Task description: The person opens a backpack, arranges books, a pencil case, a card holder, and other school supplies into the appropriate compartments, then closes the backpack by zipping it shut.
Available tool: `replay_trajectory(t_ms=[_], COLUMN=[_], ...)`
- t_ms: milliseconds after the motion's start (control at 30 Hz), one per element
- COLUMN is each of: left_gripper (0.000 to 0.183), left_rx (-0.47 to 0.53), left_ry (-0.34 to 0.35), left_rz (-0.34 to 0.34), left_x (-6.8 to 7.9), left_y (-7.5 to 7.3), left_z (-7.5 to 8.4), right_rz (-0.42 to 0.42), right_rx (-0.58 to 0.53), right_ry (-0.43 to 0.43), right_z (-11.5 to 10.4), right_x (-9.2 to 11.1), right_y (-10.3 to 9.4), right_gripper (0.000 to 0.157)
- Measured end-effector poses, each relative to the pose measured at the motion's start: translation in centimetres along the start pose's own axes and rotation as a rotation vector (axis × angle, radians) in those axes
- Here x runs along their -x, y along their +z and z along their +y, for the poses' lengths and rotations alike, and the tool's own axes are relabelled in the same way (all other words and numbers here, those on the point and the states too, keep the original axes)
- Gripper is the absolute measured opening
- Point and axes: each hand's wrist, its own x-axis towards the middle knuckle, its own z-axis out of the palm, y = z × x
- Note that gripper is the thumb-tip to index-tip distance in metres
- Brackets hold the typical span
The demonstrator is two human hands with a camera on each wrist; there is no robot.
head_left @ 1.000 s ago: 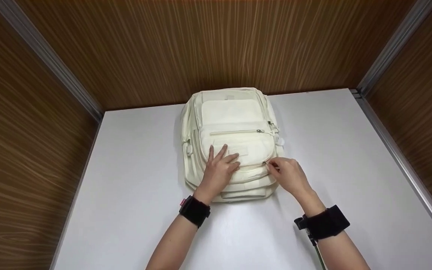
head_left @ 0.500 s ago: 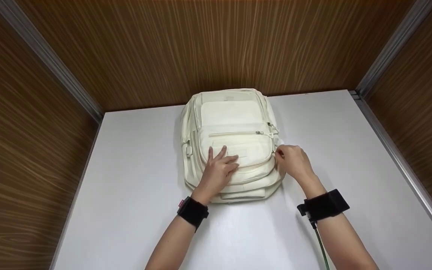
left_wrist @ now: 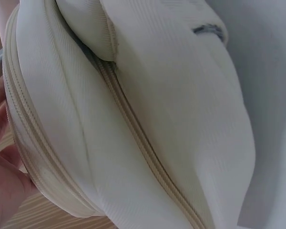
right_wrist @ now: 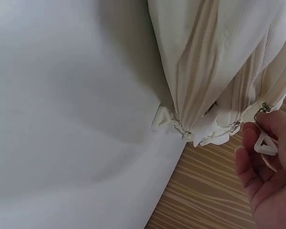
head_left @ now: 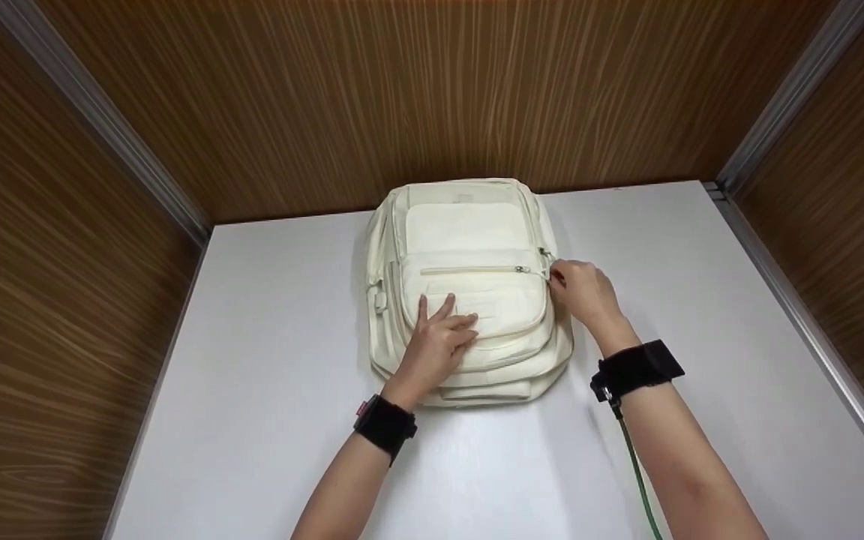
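Note:
A cream backpack (head_left: 469, 229) lies front side up on the white table, its straps out of sight. My left hand (head_left: 434, 349) rests on the lower front pocket with its fingers spread. At the backpack's right edge, my right hand (head_left: 583, 291) pinches a zipper pull (right_wrist: 265, 144) between thumb and fingers; in the right wrist view the pull's white triangular end shows against the palm. The front pocket's curved zipper (head_left: 511, 332) looks closed along its lower edge. Further zippers (left_wrist: 148, 152) run along the side in the left wrist view.
The white table (head_left: 282, 315) surrounds the backpack. A brown wood-grain panel (head_left: 432, 90) stands right behind it, with more panels at both sides. Another white zipper pull (right_wrist: 160, 118) hangs off the backpack's side. A green cable (head_left: 638, 472) trails from the right wrist band.
My right hand has moved up along the front pocket's zipper, from its lower right corner to the backpack's right edge, taking the pull with it. My left hand has stayed in place.

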Motion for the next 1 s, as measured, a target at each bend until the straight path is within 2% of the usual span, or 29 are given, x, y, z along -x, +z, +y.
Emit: replay_trajectory(t_ms=[233, 367, 500, 667, 733, 800, 900, 1000], left_gripper=[0.004, 0.004, 0.006, 0.016, 0.020, 0.025, 0.037, 0.044], left_rx=[0.012, -0.003, -0.059, -0.129, -0.154, -0.176, -0.177, -0.114], left_ry=[-0.003, -0.009, -0.007, -0.026, -0.071, -0.146, -0.296, -0.415], left_rz=[-0.014, -0.018, -0.014, -0.012, -0.001, 0.016, 0.036, 0.027], left_x=[0.0, 0.0, 0.5, 1.2, 1.7, 2.3, 3.4, 4.2], left_y=[0.3, 0.5, 0.5, 0.3, 0.1, -0.1, -0.3, -0.3], left_z=[0.3, 0.4, 0.7, 0.9, 0.8, 0.6, 0.5, 0.7], right_rz=[-0.010, 0.018, 0.041, -0.047, -0.095, -0.133, -0.199, -0.262], right_rx=[0.043, 0.075, 0.078, -0.014, -0.072, -0.122, -0.171, -0.171], right_ry=[0.061, 0.098, 0.161, 0.276, 0.308, 0.308, 0.261, 0.198], right_z=[0.5, 0.3, 0.1, -0.6, -1.2, -1.9, -3.0, -3.9], right_x=[-2.0, -2.2, -1.1, 1.7, 3.3, 4.8, 6.8, 8.0], right_y=[0.2, 0.3, 0.5, 0.1, -0.2, -0.5, -0.7, -0.6], right_gripper=[0.008, 0.009, 0.016, 0.047, 0.056, 0.060, 0.065, 0.067])
